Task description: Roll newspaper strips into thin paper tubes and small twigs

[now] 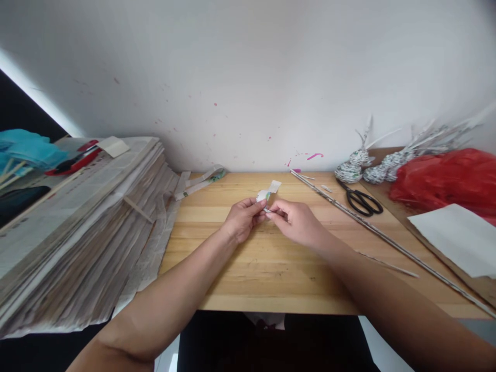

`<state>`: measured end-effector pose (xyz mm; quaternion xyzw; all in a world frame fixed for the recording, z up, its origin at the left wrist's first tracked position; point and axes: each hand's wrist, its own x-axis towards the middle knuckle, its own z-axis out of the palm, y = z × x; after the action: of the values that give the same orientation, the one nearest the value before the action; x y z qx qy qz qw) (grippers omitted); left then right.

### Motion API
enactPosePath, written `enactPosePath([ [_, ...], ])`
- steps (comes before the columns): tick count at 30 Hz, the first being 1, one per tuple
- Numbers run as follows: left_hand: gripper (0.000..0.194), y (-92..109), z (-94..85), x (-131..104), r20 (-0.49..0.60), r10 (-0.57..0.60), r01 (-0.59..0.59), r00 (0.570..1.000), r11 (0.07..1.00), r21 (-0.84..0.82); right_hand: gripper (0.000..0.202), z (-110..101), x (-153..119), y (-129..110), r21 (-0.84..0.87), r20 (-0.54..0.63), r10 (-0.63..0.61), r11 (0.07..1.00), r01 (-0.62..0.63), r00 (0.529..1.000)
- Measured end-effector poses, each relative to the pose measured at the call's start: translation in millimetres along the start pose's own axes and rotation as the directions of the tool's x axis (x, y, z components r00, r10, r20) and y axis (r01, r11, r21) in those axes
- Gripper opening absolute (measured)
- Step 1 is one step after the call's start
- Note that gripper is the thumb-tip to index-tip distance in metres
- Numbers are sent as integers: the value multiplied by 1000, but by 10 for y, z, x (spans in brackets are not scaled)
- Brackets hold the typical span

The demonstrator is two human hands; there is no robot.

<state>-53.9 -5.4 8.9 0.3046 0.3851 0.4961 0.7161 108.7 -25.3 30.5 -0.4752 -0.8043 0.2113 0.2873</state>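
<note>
Between my two hands, above the middle of the wooden table, is a small strip of printed newspaper [263, 195], its free end sticking up and bent to the right. My left hand [245, 219] pinches the strip between thumb and fingers. My right hand [294, 219] is closed at its lower end, where a thin rolled bit of paper shows at the fingertips. Right of my hands lie a long thin rolled-paper stick [360, 222] and a shorter one [391, 266], partly hidden by my right forearm. Black-handled scissors [362, 201] rest beyond the long stick.
A tall newspaper stack [89, 243] fills the left side, with a red stapler-like tool [77, 159] and blue material [29, 147] on top. Woven paper pieces [351, 166], a red plastic bag [445, 178] and a white sheet [457, 237] lie at right. A wall [248, 77] stands behind.
</note>
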Motion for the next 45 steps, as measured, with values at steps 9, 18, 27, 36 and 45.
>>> enactPosePath([
  [9, 27, -21, -23, -8, 15, -12, 12, 1000, 999, 36, 31, -20, 35, 38, 359, 347, 270, 846, -393, 898],
  [18, 23, -14, -35, 28, -26, -3, 4, 1000, 1000, 13, 25, -23, 4, -18, -33, 78, -1, 999, 4, 997],
  [27, 14, 16, -7, -10, 49, -64, 66, 997, 997, -36, 37, -40, 35, 65, 374, 426, 279, 812, -448, 861],
  [36, 14, 14, -36, 22, -32, -22, 22, 999, 1000, -9, 18, -65, 7, 16, -148, 118, -112, 981, 129, 987],
  [45, 20, -6, -37, 35, -39, -2, 1, 999, 1000, -20, 30, -61, -15, 34, -297, 164, -65, 948, 112, 984],
])
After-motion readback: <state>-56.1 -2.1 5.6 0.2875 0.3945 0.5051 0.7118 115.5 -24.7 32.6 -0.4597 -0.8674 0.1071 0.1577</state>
